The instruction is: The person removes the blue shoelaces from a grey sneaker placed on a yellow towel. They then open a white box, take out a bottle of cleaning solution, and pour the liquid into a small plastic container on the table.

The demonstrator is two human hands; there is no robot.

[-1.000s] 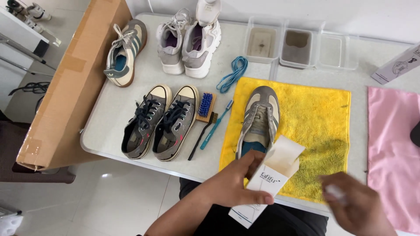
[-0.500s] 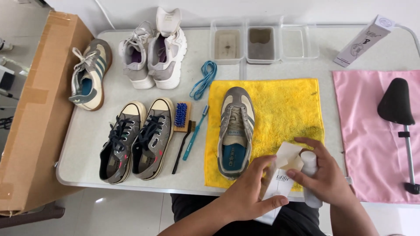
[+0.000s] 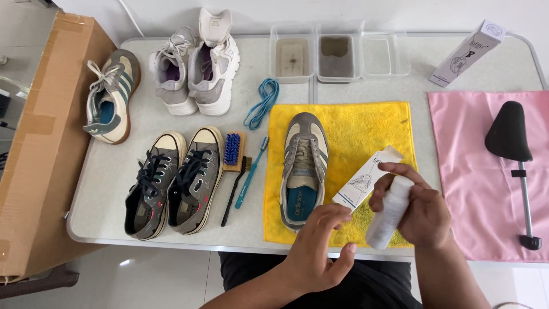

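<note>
Right hand (image 3: pixel 420 214): we grip a white bottle (image 3: pixel 388 213) in closed fingers, held over the front edge of the yellow towel (image 3: pixel 366 134).
Left hand (image 3: pixel 320 252): fingers loosely spread, fingertips at the lower end of a slim white carton (image 3: pixel 366 180); we cannot tell whether it pinches the carton or only touches it.
Progress: we judge the bottle is out of its carton; the cap looks in place, nothing applied yet.
Grey sneaker (image 3: pixel 303 169): lies on the towel just left of our hands, laces out, untouched.
Tools: blue-bristled brush (image 3: pixel 231 150) and blue toothbrush (image 3: pixel 251 171) lie between towel and dark canvas pair (image 3: pixel 174 183).
Farther out: white pair (image 3: pixel 194 71), three trays (image 3: pixel 337 56), second carton (image 3: pixel 469 52), shoe tree (image 3: pixel 514 154) on pink cloth (image 3: pixel 463 171), cardboard box (image 3: pixel 40 143).
Obstruction: none between bottle and sneaker on the surface (image 3: pixel 114 166).
</note>
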